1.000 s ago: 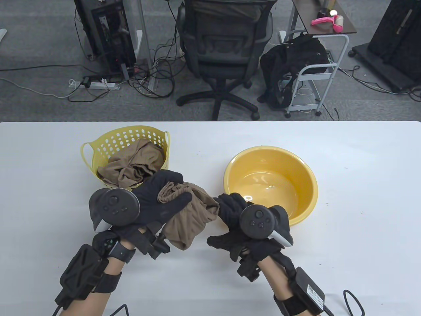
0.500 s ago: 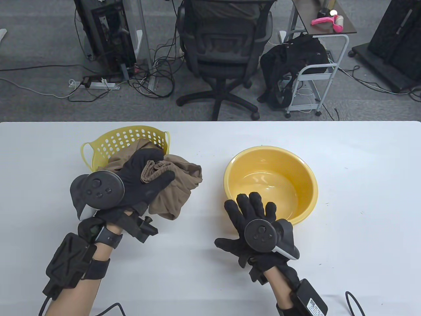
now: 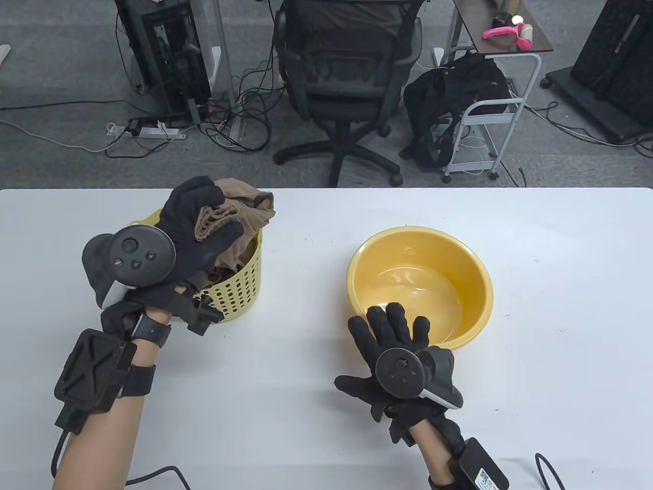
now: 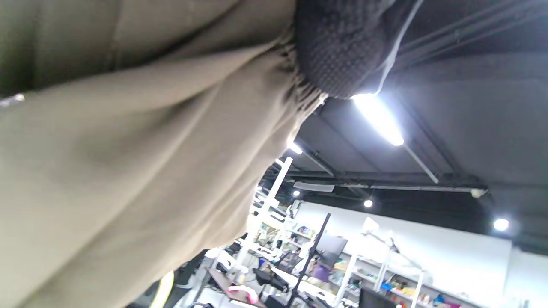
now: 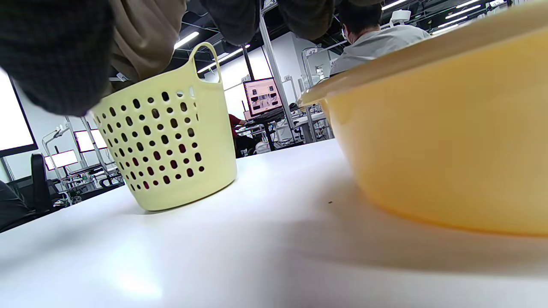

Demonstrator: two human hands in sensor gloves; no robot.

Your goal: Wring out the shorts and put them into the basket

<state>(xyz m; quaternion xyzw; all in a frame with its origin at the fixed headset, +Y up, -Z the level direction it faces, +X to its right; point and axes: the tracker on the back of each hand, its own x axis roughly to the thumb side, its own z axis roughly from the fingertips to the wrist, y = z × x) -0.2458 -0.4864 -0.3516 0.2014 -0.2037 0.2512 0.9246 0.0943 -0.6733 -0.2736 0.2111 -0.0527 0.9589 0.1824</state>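
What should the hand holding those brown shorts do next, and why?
Probably lower and let go: the left hand grips the brown shorts right above the yellow basket, which already holds brown cloth. The right hand rests open by the yellow basin.

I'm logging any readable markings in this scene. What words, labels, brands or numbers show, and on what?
Nothing can be read with certainty.
White label on the black box at the right wrist: print too small.
Monitor behind the basket: contents blurred.
Small sign above it: perhaps "42", unsure.

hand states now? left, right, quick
Left hand: grips the brown shorts above the basket.
Right hand: open, fingers spread, holding nothing.
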